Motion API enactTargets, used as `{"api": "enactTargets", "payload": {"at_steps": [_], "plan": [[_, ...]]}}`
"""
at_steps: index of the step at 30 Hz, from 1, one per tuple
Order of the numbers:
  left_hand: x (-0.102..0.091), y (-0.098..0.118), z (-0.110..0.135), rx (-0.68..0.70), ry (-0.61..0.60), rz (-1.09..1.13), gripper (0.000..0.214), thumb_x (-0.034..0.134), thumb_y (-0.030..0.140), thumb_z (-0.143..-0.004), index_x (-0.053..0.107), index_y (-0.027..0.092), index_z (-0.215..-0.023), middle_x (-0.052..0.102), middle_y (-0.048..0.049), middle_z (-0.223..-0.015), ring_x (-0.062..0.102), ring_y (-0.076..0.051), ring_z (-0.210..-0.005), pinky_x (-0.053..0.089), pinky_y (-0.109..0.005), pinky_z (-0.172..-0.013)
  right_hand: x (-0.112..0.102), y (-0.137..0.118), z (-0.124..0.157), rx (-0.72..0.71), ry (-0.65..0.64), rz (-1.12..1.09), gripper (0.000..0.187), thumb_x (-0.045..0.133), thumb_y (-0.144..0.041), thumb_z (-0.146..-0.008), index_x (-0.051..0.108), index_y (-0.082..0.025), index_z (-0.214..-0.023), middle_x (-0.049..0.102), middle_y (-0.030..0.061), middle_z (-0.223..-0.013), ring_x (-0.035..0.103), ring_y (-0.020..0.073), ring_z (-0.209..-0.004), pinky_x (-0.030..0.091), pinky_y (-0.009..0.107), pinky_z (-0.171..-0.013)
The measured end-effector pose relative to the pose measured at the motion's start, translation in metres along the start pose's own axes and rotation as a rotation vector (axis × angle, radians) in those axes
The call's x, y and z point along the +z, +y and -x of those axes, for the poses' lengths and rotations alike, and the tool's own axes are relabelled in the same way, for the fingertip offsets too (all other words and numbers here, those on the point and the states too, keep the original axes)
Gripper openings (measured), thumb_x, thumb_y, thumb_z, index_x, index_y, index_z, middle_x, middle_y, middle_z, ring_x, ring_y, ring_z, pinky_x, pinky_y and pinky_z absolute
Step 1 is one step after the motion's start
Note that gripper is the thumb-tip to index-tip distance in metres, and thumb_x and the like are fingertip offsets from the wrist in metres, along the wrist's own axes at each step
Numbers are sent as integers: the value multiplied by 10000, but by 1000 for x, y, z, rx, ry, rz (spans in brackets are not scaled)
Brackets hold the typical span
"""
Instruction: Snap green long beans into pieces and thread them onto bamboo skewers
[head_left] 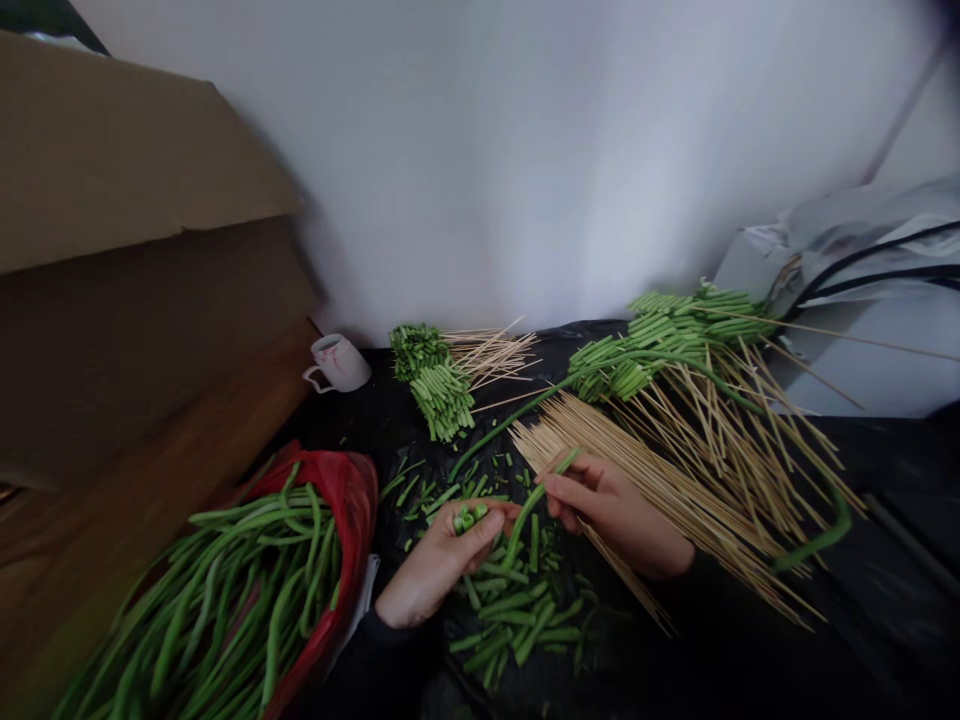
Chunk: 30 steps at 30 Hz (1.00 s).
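Left hand (442, 565): clasping short green bean pieces (466, 518). Right hand (611, 508): pinching slender green bean length (524, 522), between both hands. Near left: red plastic bag (361, 500). Right: straight pale wooden skewers (652, 475).

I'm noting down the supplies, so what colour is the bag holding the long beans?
The bag is red; the head view shows it best.

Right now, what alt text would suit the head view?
The left hand holds short bean pieces; the right hand holds a longer bean. Scattered cut beans lie below, between a red bag of long beans and wooden sticks.
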<state>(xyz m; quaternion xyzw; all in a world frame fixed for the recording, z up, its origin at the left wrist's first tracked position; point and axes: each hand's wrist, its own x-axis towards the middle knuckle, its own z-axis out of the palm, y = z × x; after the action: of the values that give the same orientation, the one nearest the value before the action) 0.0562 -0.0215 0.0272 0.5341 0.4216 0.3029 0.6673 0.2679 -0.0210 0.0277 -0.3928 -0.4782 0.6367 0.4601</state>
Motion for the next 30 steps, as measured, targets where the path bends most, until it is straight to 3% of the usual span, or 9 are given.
{"api": "enactTargets", "payload": {"at_steps": [2, 6, 13, 15, 18, 21, 24, 27, 30], "plan": [[-1, -3, -1, 14, 11, -45, 442, 663, 519, -804, 751, 121, -975, 401, 51, -521, 244, -58, -473, 168, -210, -449, 4, 2, 1, -2, -11, 64, 321, 675, -481, -818, 599, -169, -823, 611, -25, -654, 511, 83, -520, 406, 230, -518], [1, -4, -2, 20, -2, -118, 371, 722, 472, -756, 750, 127, -889, 580, -16, -660, 437, -108, -575, 325, -215, -520, 12, 6, 3, -12, -34, 130, 313, 670, -487, -817, 607, -182, -837, 604, -29, -657, 517, 91, -529, 404, 235, -518], [10, -1, -3, 181, 129, -441, 224, 643, 348, -824, 750, 156, -780, 699, -64, -776, 593, -188, -724, 437, -279, -700, 17, 12, 3, -104, 46, 363, 215, 655, -398, -831, 627, -191, -778, 595, -15, -654, 543, 127, -589, 433, 256, -546], [10, -3, -3, 245, 161, -559, 200, 606, 296, -846, 751, 166, -798, 709, -67, -791, 614, -199, -753, 437, -289, -729, 15, 12, 3, -213, 149, 472, 164, 640, -346, -847, 632, -195, -911, 663, 24, -797, 603, 161, -699, 481, 281, -607], [10, -6, -2, 309, 190, -708, 170, 580, 231, -853, 744, 187, -844, 715, -60, -819, 635, -206, -795, 437, -295, -762, 13, 10, 6, -539, 277, 838, 346, 600, -257, -880, 550, -198, -1218, 645, 101, -1163, 590, 239, -1058, 492, 388, -861], [10, -8, -1, 338, 184, -826, 160, 562, 173, -835, 721, 194, -830, 705, -56, -819, 636, -210, -809, 441, -299, -773, 14, 11, 10, -786, 129, 1282, 377, 535, -171, -918, 523, -184, -1295, 605, 111, -1262, 461, 279, -1261, 328, 505, -1066], [10, -11, 0, 347, 194, -943, 169, 536, 120, -795, 692, 177, -820, 690, -75, -830, 632, -227, -837, 450, -314, -795, 20, 17, 13, -835, -14, 1545, 313, 520, -141, -921, 563, -119, -1230, 657, 108, -1064, 494, 281, -1200, 231, 532, -1124], [9, -16, 0, 337, 192, -1050, 223, 531, 120, -778, 684, 154, -937, 687, -115, -934, 626, -265, -936, 450, -353, -859, 25, 23, 15, -773, -42, 1676, 211, 534, -131, -903, 605, -119, -1101, 637, 76, -917, 544, 270, -1023, 230, 534, -1120], [9, -18, -1, 336, 164, -1088, 202, 518, 126, -791, 668, 150, -924, 666, -113, -912, 616, -263, -897, 453, -357, -814, 26, 25, 15, -731, -34, 1705, 109, 509, -116, -896, 601, -163, -931, 597, 47, -830, 532, 243, -874, 272, 531, -1087]]}}
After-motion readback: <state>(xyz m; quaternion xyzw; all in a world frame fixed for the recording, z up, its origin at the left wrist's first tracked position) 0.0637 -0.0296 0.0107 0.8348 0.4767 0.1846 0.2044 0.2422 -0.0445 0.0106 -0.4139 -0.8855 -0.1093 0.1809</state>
